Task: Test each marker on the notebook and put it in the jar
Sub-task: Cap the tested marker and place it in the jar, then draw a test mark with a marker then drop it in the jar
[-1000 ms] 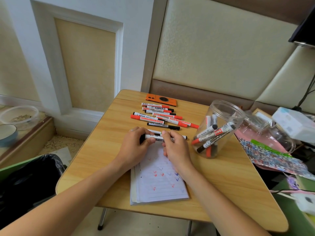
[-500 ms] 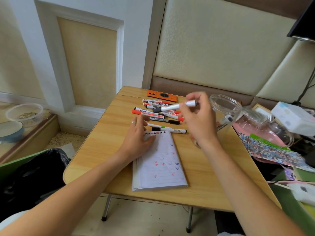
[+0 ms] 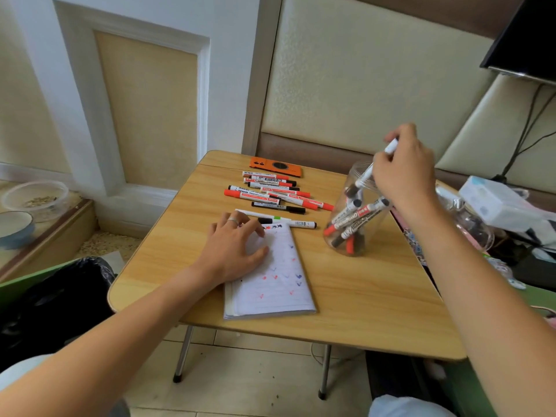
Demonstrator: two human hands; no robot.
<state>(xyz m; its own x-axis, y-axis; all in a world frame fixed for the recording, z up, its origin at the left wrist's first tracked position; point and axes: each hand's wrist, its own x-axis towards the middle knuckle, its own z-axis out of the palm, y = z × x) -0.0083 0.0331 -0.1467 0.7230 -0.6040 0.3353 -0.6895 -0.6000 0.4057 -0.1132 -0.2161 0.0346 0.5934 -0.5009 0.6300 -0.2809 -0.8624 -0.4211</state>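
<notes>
The right hand (image 3: pixel 404 170) pinched a black-capped marker (image 3: pixel 371 168) cap-down over the jar (image 3: pixel 355 218), apparently for dropping in, while the left hand (image 3: pixel 233 251), fingers loosely spread, steadied the notebook (image 3: pixel 279 290).

The notebook (image 3: pixel 270 275) lies near on the table (image 3: pixel 361 296), the jar (image 3: pixel 352 224) to its right. Loose markers (image 3: pixel 270 191) lie beyond the notebook, a phone (image 3: pixel 275 167) farthest
</notes>
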